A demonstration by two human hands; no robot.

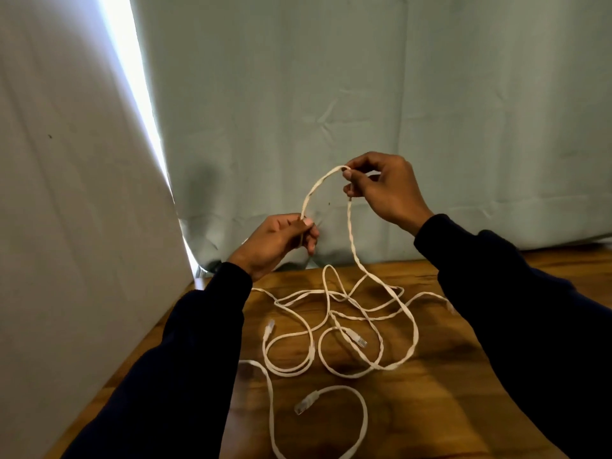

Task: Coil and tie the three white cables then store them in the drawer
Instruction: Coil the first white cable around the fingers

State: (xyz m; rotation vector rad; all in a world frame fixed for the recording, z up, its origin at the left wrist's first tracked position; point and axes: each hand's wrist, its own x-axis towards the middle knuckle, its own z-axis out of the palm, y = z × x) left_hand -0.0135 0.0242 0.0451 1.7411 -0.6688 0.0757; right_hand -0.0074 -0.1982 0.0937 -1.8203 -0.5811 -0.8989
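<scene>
One white cable (pixel 318 187) is held up above the wooden table (pixel 430 409) by both hands. It is pinched by the right hand (pixel 381 190) at the top of a raised arc, between the thumb and the first fingers, with the fingers curled together on the flat cord. From this pinch, one side of the arc goes down and to the left to the left hand (pixel 278 240), whose fingers are also curled around the cord and closed on it. The other side hangs down from the right pinch to the table.

Probably the cord is held in this way so that a first loop can be formed: the stretch between the two grips is kept off the table, and the hanging part can be drawn up freely.

Below both grips, the rest of the cables (pixel 347 326) is spread on the table in loose, crossing loops. Several clear plugs can be seen there: one plug (pixel 269 327) under the left grip, a second plug (pixel 356 339) almost under the right grip, and a third plug (pixel 306 404) nearer to the person. Where one cable ends and another begins cannot be told in the tangle.

No tied coil is seen, and no drawer is in view, so the task is judged to be at its beginning. Behind the grips a pale curtain (pixel 430 94) is hung.
</scene>
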